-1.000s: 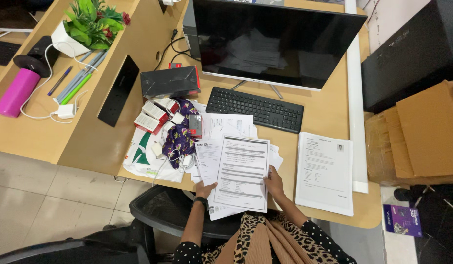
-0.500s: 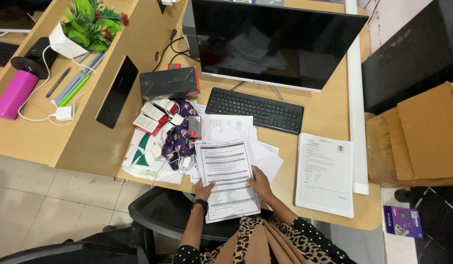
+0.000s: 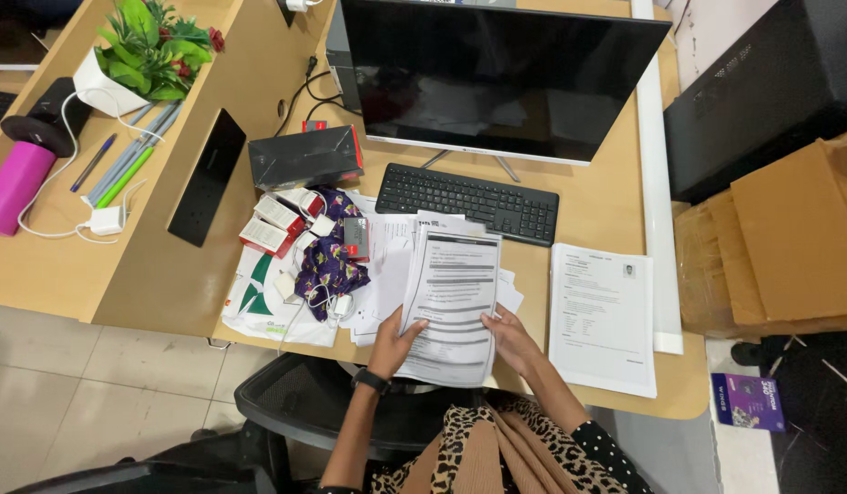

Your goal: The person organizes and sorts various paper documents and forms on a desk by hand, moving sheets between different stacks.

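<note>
Both my hands hold a sheaf of printed white papers (image 3: 452, 293) over the front edge of the wooden desk (image 3: 599, 197). My left hand (image 3: 395, 340), with a black watch on the wrist, grips the sheaf's lower left edge. My right hand (image 3: 509, 337) grips its lower right edge. The sheaf is lifted and tilted toward me. More loose papers (image 3: 387, 265) lie spread under it.
A separate stack of printed sheets (image 3: 600, 316) lies to the right. Behind are a black keyboard (image 3: 467, 203) and dark monitor (image 3: 497, 78). Left of the papers sit small boxes (image 3: 270, 224), a patterned cloth (image 3: 325, 261), cables and a black box (image 3: 305, 157). Cardboard (image 3: 789, 242) stands right.
The sheaf was squared and pulled toward the desk edge, then raised and tilted up. My hands shifted from its bottom corners to higher on its sides.
</note>
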